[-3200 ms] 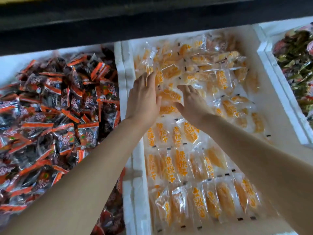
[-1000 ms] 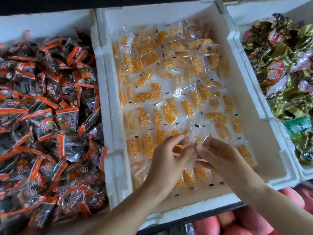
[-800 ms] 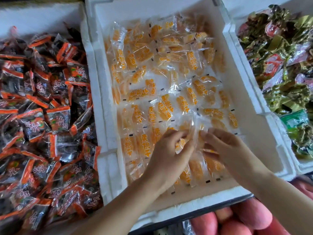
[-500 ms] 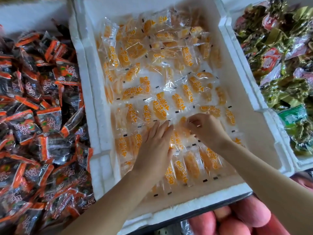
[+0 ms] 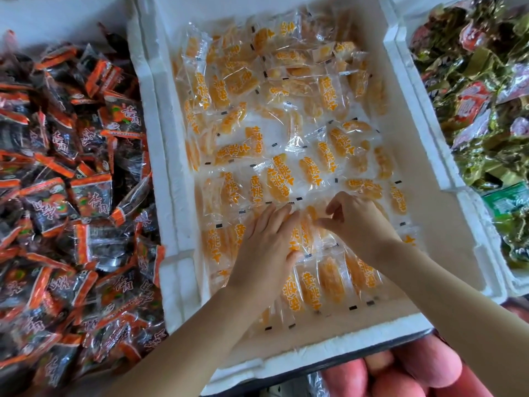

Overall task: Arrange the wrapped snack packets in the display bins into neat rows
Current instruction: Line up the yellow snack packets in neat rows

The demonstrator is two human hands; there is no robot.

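Left hand (image 5: 269,247) covers yellow packets (image 5: 310,285); the grip of right hand (image 5: 357,222) is unclear.

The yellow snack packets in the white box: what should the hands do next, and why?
Probably press the packet that the right hand pinches flat beside the left hand, finishing that row; near rows lie straight, far packets in the bin look jumbled.

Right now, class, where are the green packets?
The green packets lie at the head view's far right, just beyond the right wall of the orange-packet bin.
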